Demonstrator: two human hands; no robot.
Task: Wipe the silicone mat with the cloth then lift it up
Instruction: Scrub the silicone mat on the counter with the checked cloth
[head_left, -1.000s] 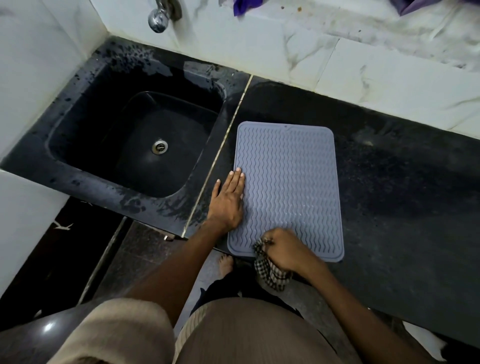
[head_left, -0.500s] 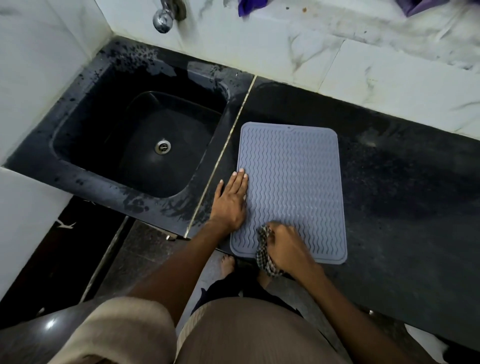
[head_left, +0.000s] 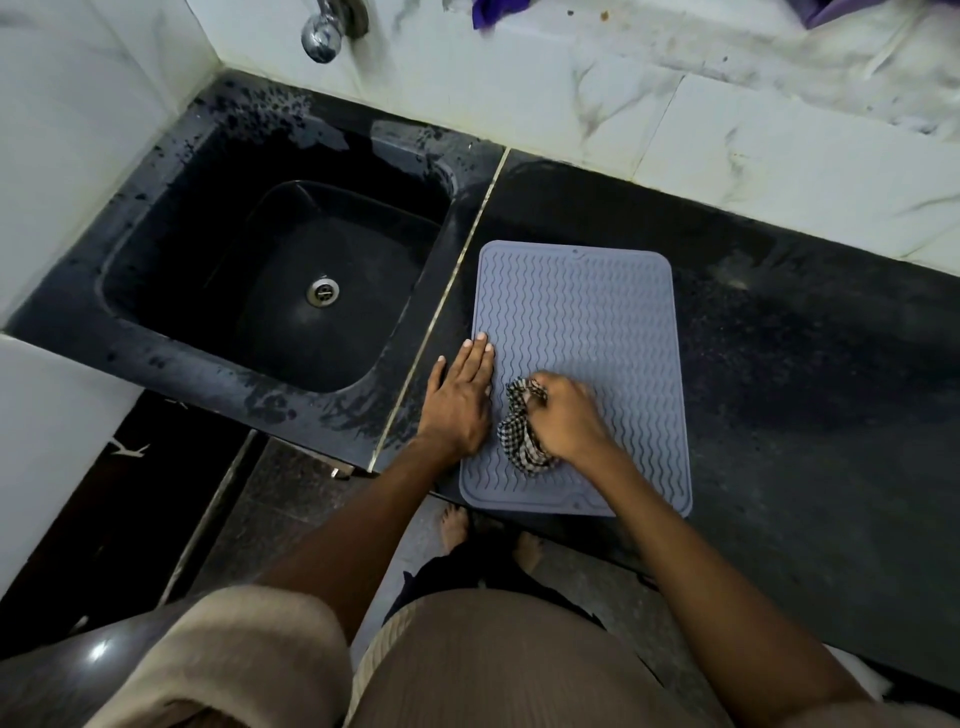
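Note:
A grey silicone mat (head_left: 582, 322) with wavy ridges lies flat on the black counter (head_left: 810, 374), its near edge at the counter's front. My left hand (head_left: 460, 397) presses flat on the mat's left edge, fingers straight and pointing away from me. My right hand (head_left: 563, 418) grips a bunched black-and-white checked cloth (head_left: 522, 439) and holds it down on the near left part of the mat. Part of the cloth is hidden inside my fist.
A black sink (head_left: 291, 280) with a metal drain (head_left: 323, 291) sits left of the mat, past a thin metal strip. A chrome tap (head_left: 324, 28) juts from the white marble wall (head_left: 675, 130). My bare feet (head_left: 457, 525) show below the counter's front edge.
My right hand has slid the cloth from the mat's near edge up onto the mat, away from me. My left hand has stayed pressed on the left edge.

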